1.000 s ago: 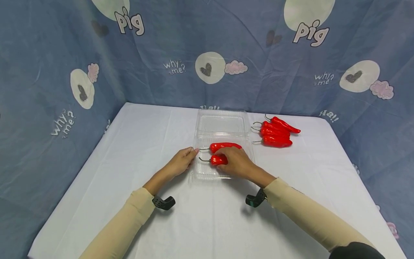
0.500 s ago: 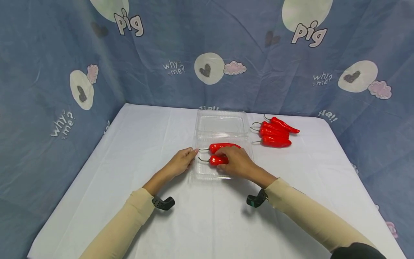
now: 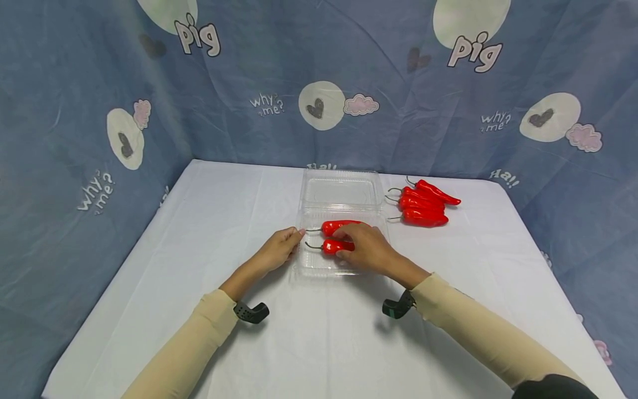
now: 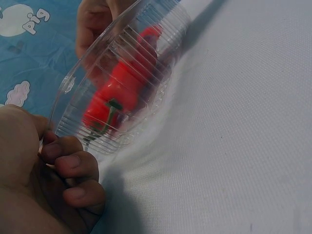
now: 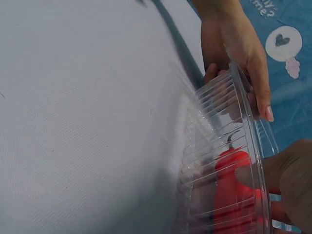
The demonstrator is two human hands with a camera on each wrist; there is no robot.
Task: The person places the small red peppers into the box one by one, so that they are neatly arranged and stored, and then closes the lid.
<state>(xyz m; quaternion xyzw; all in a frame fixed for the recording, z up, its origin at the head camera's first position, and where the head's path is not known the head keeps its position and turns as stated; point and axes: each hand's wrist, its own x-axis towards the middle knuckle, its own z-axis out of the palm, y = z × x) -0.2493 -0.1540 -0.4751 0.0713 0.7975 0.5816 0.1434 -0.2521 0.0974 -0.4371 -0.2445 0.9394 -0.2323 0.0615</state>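
A clear plastic clamshell container (image 3: 311,260) lies open on the white table, its lid (image 3: 341,189) folded back toward the curtain. Two red chili peppers rest inside, stems pointing left: a far pepper (image 3: 336,226) and a near pepper (image 3: 330,247). My left hand (image 3: 279,250) pinches the container's left rim between thumb and forefinger, the other fingers curled below, as the left wrist view shows. My right hand (image 3: 370,248) reaches over the right side, its thumb and fingers round the near pepper. That hand hides the right ends of both peppers.
Several more red chili peppers (image 3: 423,217) lie bunched at the back right of the white-covered table (image 3: 209,205), close to the container. A blue printed curtain (image 3: 239,133) stands behind the table and along its sides.
My right hand has slid slightly to the right along the near pepper, uncovering a bit more of it. My left hand stays at the rim.
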